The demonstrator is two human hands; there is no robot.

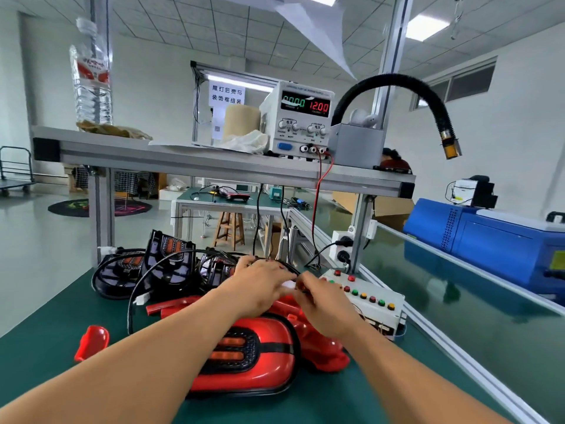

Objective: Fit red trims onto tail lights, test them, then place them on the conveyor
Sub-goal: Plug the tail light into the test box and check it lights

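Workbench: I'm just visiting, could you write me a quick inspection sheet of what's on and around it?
Surface: green mat.
Job's things: trimmed tail light nearest; bare tail lights at back; loose red trims beside it.
Clutter: bottle and cloth on the shelf.
Hands: left hand and right hand meet, pinching a white connector.
Cables: black cable loops over the mat; red lead drops from the power supply, reading 12.00.
Surroundings: button box and conveyor at right; blue machine beyond.
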